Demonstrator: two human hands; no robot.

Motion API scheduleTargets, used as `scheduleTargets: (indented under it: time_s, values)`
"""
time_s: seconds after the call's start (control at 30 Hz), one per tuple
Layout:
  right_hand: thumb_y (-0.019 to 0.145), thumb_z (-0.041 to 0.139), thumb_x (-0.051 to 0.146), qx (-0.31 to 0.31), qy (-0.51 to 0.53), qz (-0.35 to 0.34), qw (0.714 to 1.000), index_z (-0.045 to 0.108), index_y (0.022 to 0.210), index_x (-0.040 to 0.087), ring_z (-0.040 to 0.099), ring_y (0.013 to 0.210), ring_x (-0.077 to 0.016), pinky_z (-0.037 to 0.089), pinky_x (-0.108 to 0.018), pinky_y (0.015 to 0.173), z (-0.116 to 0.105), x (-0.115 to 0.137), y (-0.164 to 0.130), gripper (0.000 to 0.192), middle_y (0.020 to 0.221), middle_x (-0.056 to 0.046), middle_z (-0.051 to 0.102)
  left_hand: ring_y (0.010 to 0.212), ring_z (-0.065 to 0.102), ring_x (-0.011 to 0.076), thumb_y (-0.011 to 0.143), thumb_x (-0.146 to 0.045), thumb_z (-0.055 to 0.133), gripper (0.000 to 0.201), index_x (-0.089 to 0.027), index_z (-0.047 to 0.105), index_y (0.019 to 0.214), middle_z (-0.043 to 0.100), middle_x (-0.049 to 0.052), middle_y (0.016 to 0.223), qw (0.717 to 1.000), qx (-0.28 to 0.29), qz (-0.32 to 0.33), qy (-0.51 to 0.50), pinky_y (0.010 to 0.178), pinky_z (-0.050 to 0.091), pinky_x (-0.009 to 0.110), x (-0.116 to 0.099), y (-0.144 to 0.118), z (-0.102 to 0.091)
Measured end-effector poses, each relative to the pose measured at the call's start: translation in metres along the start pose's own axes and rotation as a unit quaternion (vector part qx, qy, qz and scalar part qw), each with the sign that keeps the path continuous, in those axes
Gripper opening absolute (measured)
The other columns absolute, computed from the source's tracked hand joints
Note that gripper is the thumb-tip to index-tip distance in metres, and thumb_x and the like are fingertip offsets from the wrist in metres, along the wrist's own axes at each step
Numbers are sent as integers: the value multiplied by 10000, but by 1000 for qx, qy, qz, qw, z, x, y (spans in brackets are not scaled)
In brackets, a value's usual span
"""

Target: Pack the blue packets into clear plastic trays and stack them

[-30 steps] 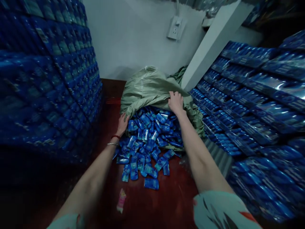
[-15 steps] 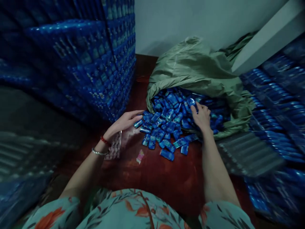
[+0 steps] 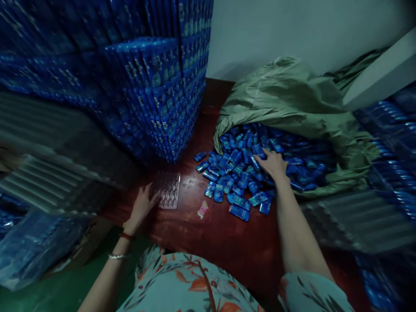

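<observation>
My left hand (image 3: 142,206) is beside a clear plastic tray (image 3: 169,200) with rows of oval hollows, its fingers apart and blurred at the tips. Whether they touch the tray's left edge I cannot tell. On the red surface (image 3: 195,234), small shiny blue packets (image 3: 239,212) spill from the mouth of a green sack (image 3: 276,97). My right hand (image 3: 274,167) rests over this heap at the sack's opening. Its thumb and fingers are spread, with a blue packet (image 3: 259,151) near the fingertips. A scrap of pink and white wrapper (image 3: 203,209) lies in front of the heap.
Tall stacks of blue packs (image 3: 156,99) rise at the left, with more blue packs (image 3: 396,143) at the right. Grey ridged trays (image 3: 48,184) are piled on the left, and another grey ridged stack (image 3: 357,221) lies right of my arm. A pale wall (image 3: 292,30) stands behind.
My left hand has moved from the heap's left edge back toward me, to the clear tray. My right hand stays on the heap, its fingers shifted among the packets. The view has swung left.
</observation>
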State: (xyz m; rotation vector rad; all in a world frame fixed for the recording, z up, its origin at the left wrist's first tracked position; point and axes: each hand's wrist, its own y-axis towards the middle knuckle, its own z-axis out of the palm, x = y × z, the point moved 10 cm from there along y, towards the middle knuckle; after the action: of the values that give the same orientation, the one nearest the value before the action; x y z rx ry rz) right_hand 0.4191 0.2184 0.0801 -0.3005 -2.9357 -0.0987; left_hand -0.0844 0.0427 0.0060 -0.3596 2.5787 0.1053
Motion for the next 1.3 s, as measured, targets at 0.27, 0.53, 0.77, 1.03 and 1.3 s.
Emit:
scheduleTargets:
  time_s: [0.27,0.53,0.77,1.03,1.3]
  values:
    - [871,397,518,-68,19,-8,997,504,1292,215,455,1111,-312,368,-521,896,4,8,-37,529,1182,-146,553,963,615,271,858,-309,413,407,-137,477,1221,583,157,1082,992,89,77,-56,839,496,416,-34,-65,65]
    - [932,275,456,-130,44,-15,990,366,1392,261,266,1317,-279,199,-613,1027,24,24,-85,509,1371,-114,436,930,644,204,909,-358,396,290,-226,615,1044,682,68,1028,905,336,221,-137,810,506,303,-110,-140,108]
    - [941,247,433,-145,139,-9,980,298,1419,290,186,1384,-237,119,-598,1071,28,12,-168,502,1465,-68,330,1286,372,303,887,-470,454,543,-297,357,1393,436,85,1406,885,198,419,47,1032,306,509,-122,-126,80]
    - [926,334,453,-55,145,3,988,351,1396,275,171,1392,-262,145,-593,1081,79,5,-279,503,1486,-95,283,1340,241,353,811,-562,529,693,-330,286,1417,277,94,1496,884,181,410,133,1016,297,498,-124,-135,103]
    - [928,350,328,-170,252,-16,953,493,1289,259,361,1300,-264,256,-593,1049,61,11,-247,394,1381,-117,419,1217,369,305,906,-472,406,513,-316,355,1392,399,116,1388,941,108,320,-4,1007,280,527,-183,-33,66]
